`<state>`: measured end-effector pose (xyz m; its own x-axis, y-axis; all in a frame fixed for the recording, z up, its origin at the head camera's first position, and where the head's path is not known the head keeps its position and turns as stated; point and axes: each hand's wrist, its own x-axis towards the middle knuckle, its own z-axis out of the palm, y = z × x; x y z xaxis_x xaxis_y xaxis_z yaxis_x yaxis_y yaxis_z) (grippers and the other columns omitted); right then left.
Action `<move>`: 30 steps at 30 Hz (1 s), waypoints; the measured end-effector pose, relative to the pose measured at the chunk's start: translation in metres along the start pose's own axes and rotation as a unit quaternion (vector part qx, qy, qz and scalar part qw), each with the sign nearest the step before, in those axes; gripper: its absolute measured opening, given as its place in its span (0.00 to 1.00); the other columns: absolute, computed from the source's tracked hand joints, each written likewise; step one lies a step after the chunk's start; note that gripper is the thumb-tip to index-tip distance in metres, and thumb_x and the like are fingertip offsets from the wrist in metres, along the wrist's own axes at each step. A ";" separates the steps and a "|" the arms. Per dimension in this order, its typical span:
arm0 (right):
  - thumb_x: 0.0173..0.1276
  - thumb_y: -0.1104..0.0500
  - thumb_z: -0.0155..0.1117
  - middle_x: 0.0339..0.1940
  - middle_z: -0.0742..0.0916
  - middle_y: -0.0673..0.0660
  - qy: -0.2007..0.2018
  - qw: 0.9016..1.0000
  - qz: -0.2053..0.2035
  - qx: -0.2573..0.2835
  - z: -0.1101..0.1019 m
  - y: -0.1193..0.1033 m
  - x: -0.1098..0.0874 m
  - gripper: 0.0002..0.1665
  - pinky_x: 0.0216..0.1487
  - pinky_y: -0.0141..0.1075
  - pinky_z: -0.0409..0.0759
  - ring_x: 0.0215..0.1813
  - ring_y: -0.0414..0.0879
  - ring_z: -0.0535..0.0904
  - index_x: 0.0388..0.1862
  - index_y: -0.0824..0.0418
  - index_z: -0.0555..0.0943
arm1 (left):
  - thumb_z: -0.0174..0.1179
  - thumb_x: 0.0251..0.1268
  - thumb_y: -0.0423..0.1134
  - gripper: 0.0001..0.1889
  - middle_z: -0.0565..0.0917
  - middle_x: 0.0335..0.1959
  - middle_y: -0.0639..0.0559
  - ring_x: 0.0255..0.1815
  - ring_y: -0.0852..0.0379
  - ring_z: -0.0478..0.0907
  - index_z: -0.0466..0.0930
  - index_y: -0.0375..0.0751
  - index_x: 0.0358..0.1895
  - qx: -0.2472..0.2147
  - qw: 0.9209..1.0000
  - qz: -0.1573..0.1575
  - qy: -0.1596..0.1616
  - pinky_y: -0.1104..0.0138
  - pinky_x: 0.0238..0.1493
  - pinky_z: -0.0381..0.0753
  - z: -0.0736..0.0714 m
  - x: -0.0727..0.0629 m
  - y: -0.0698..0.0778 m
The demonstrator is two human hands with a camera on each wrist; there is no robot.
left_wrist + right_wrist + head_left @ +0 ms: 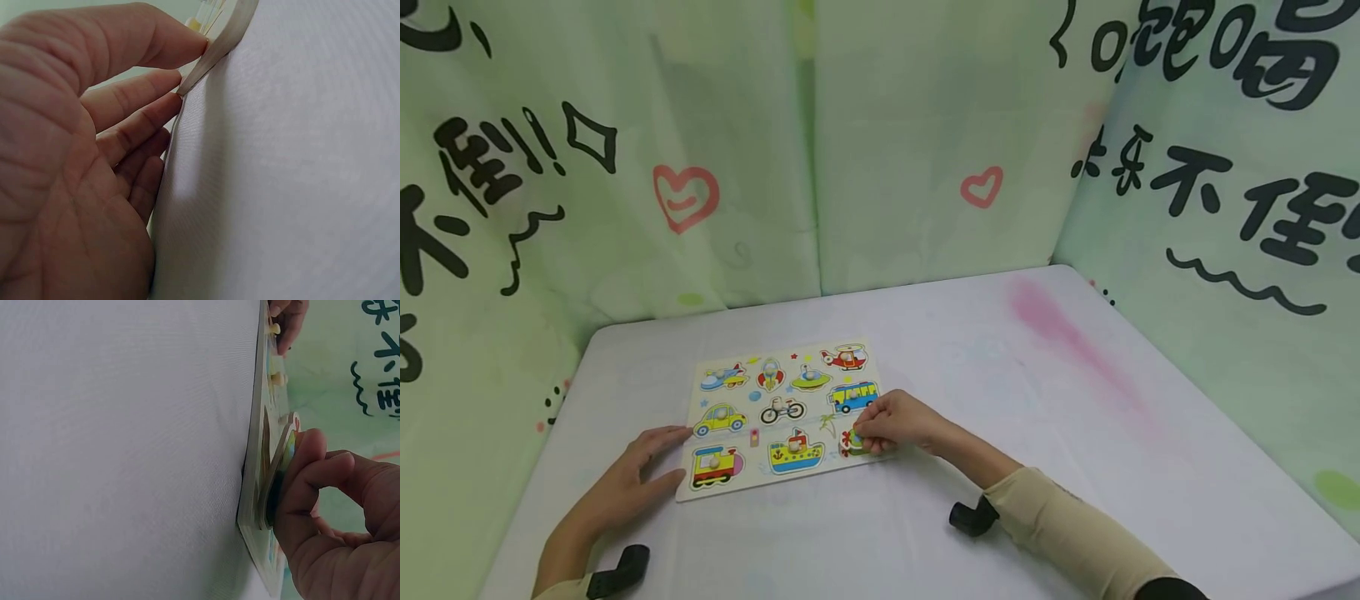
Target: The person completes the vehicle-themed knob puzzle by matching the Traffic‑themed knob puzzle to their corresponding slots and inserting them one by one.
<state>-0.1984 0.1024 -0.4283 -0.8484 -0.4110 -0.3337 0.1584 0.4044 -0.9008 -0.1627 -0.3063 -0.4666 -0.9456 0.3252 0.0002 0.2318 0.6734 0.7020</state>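
A wooden knob puzzle board (756, 468) with colourful vehicle pieces lies flat on the white-covered table. By its lower right corner, my right hand (901, 421) pinches a puzzle piece (850, 442) coloured partly green and red; its picture is mostly hidden by the fingers. The right wrist view shows this piece (270, 500) tilted, partly lifted off the board. At the board's left edge, my left hand (625, 483) touches the side with thumb and fingers extended. In the left wrist view the fingertips of that hand (81, 162) meet the board's edge (219, 47).
Other pieces sit on the board, among them a train (715, 467), a ship (796, 454), a car (720, 418) and a bus (853, 397). A pink stain (1067, 329) marks the tablecloth at the right. Green curtains (887, 167) hang behind and beside the table.
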 end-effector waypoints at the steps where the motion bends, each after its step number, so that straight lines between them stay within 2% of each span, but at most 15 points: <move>1: 0.72 0.63 0.66 0.23 0.86 0.53 0.000 1.000 0.003 -0.003 0.001 0.000 0.001 0.08 0.27 0.26 0.76 0.24 0.39 0.80 0.39 0.70 0.84 | 0.69 0.64 0.35 0.31 0.68 0.71 0.32 0.73 0.28 0.59 0.71 0.36 0.70 0.001 1.000 -0.001 0.000 0.29 0.68 0.60 0.000 0.000 0.000; 12: 0.71 0.64 0.67 0.20 0.85 0.54 0.009 0.999 0.015 -0.034 0.013 -0.007 0.002 0.06 0.26 0.25 0.78 0.22 0.40 0.81 0.35 0.68 0.83 | 0.69 0.64 0.34 0.31 0.68 0.71 0.32 0.73 0.29 0.59 0.71 0.36 0.70 -0.001 1.000 -0.010 0.007 0.29 0.68 0.59 -0.001 -0.005 0.000; 23: 0.71 0.63 0.66 0.20 0.86 0.54 0.014 0.998 0.001 -0.063 0.014 -0.004 0.003 0.07 0.27 0.28 0.81 0.22 0.40 0.81 0.34 0.66 0.84 | 0.69 0.64 0.35 0.31 0.67 0.71 0.31 0.73 0.28 0.60 0.71 0.35 0.70 -0.006 1.000 -0.016 0.011 0.29 0.68 0.60 -0.001 -0.010 -0.001; 26: 0.71 0.61 0.66 0.22 0.86 0.54 0.017 0.999 -0.005 -0.052 0.013 0.000 0.003 0.08 0.28 0.29 0.80 0.24 0.41 0.81 0.36 0.65 0.85 | 0.69 0.65 0.36 0.31 0.67 0.71 0.31 0.73 0.28 0.59 0.71 0.36 0.71 -0.006 1.000 -0.021 0.012 0.29 0.68 0.59 0.000 -0.009 -0.001; 30: 0.75 0.56 0.64 0.25 0.86 0.53 0.030 0.999 -0.023 0.008 0.012 0.007 0.001 0.14 0.30 0.28 0.78 0.26 0.41 0.81 0.44 0.68 0.84 | 0.69 0.65 0.36 0.31 0.68 0.71 0.32 0.73 0.28 0.60 0.72 0.37 0.70 -0.007 1.000 -0.025 0.011 0.29 0.68 0.59 0.001 -0.011 -0.002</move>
<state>-0.1927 0.0952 -0.4383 -0.8836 -0.3789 -0.2750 0.1266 0.3721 -0.9195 -0.1526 -0.3102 -0.4688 -0.9608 0.2765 -0.0202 0.1804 0.6791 0.7115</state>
